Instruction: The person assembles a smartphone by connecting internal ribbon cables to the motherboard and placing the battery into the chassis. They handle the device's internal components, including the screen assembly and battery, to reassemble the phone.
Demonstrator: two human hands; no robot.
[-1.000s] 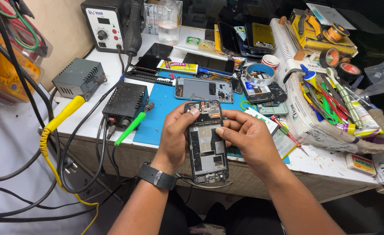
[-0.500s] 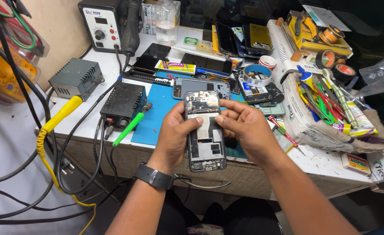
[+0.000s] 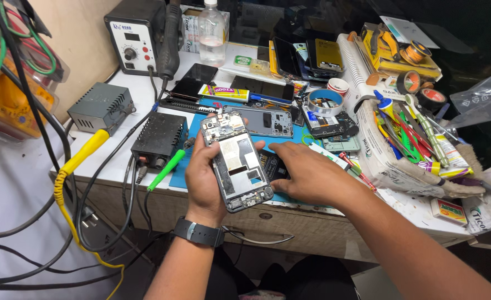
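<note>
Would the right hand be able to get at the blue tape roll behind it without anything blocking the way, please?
Probably yes. The right hand rests on the blue mat, holding nothing visible, and the blue tape roll lies just beyond it. Only low, flat phone parts lie between, so it could pass over them.

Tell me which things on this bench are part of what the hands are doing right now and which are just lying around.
In hand:
- opened phone, gripped by the left hand
- right hand, resting on the blue mat beside the phone

Lying about:
- green-handled tool
- yellow-handled soldering iron
- black power supply
- clear bottle
- tape rolls
</note>
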